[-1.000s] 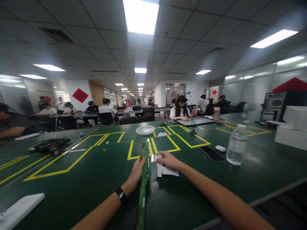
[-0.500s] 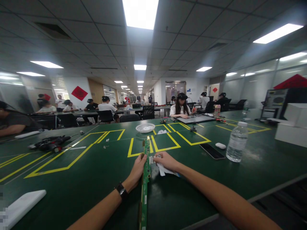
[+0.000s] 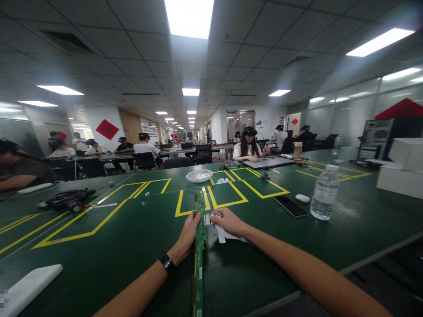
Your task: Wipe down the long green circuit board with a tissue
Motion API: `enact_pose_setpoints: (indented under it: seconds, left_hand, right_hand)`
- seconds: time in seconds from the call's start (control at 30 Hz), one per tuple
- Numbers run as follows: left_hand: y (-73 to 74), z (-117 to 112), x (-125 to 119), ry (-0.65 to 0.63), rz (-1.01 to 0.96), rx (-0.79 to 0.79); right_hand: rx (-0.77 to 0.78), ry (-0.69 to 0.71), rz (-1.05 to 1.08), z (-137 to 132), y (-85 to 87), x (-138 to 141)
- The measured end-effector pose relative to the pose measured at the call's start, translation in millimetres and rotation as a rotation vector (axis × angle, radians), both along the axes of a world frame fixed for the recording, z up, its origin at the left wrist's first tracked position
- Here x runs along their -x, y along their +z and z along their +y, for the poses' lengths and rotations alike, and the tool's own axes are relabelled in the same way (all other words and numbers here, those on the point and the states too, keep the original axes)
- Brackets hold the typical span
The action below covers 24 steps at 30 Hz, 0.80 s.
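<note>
A long, narrow green circuit board [image 3: 199, 259] runs upright through the middle of the view, its lower end reaching the bottom edge. My left hand [image 3: 187, 233], with a dark watch on the wrist, is closed around the board's left side, thumb on its face. Just right of the board, my right hand [image 3: 229, 221] pinches a white flat ribbon cable [image 3: 222, 233]. One end of the cable meets the board's edge or lies very close; I cannot tell whether it is seated. The rest hangs folded under my fingers, with a bluish tip at the right.
On the green table [image 3: 132, 264] are a white basket [image 3: 199, 176], a phone [image 3: 291, 206], a white earbud case [image 3: 302, 198], a water bottle [image 3: 325, 193], dark tools [image 3: 68, 200] and a white slab [image 3: 31, 288]. Yellow tape marks outlines. A person [image 3: 247, 147] sits opposite.
The view has shifted slightly. Both hands keep their hold on the board and the cable, with hardly any visible movement.
</note>
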<state>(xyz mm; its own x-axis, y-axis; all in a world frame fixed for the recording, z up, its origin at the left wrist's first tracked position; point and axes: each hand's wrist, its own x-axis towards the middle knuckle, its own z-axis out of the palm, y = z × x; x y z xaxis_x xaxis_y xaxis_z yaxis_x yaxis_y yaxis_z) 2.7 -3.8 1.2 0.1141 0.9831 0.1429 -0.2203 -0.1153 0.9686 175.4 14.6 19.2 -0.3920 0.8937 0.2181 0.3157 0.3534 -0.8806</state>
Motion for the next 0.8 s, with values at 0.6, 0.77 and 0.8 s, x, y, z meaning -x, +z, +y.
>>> enact_pose_setpoints:
  seconds: [0.6, 0.77, 0.8]
  left_hand:
    - [1.1, -0.9, 0.0, -0.013, 0.010, -0.011]
    - [3.1, -2.6, -0.1, -0.011, 0.030, -0.008]
    - [3.0, -2.6, -0.1, -0.012, 0.032, -0.009]
  right_hand:
    - [0.014, 0.016, 0.004, -1.2, 0.3, 0.7]
    - [0.029, 0.031, 0.014, 1.1, -2.4, 0.4]
    - [0.031, 0.033, 0.015, 1.6, -2.9, 0.4]
